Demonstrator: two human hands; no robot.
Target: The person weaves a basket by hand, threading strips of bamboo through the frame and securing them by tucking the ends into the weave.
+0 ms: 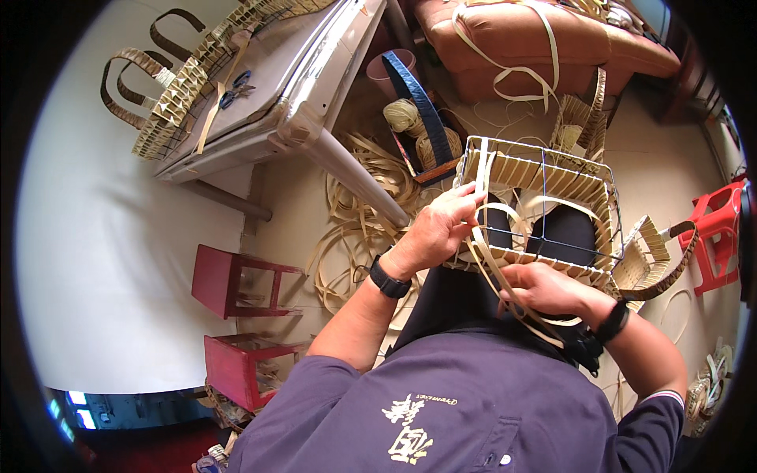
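A rectangular wire-frame basket rests across my lap, its sides partly woven with pale flat strips. At its near left corner my left hand pinches a cream-coloured weaving strip against the wire, thumb and fingers closed. Below the near side of the frame, my right hand has its fingers curled round the trailing part of the strip. Loops of strip pass over the frame between the hands. My dark-trousered knees show through the wires.
A table at upper left carries scissors and handled baskets. Loose strips lie on the floor beside a box with a blue handle. Red stools stand right, wooden ones left; an armchair is ahead.
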